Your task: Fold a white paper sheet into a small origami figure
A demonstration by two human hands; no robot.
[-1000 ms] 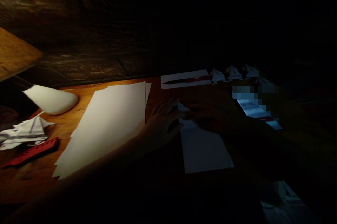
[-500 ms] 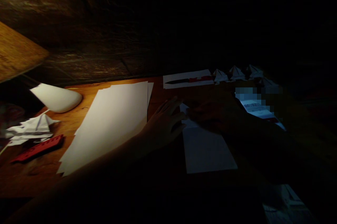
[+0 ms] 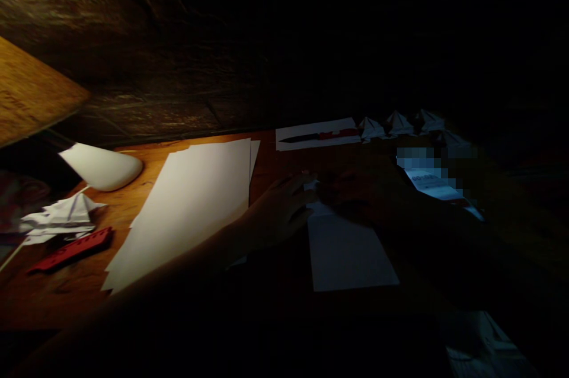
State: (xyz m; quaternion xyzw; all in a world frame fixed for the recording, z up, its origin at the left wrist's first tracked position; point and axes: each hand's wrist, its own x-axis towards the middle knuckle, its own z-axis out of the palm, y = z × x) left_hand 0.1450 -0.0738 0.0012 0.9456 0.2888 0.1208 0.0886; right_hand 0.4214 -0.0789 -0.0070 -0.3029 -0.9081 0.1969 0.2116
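The scene is very dark. My left hand [image 3: 278, 209] lies on the wooden table [image 3: 146, 156] with its fingers pressed on the top left corner of a white sheet of paper [image 3: 349, 250]. My right hand [image 3: 362, 194] is a dark shape on the sheet's far edge, which looks folded over. The right hand's fingers are too dim to make out.
A stack of white paper [image 3: 195, 200] lies to the left. Beyond it sits a white lamp head [image 3: 104, 166], a crumpled folded paper [image 3: 62, 215] and a red ruler [image 3: 71, 249]. At the back lie a knife on paper [image 3: 317, 134], several folded paper shapes [image 3: 400, 123] and a lit phone [image 3: 433, 182].
My left hand's fingers have curled in a little on the sheet's corner. The view has shifted slightly, with everything sliding a bit to the right.
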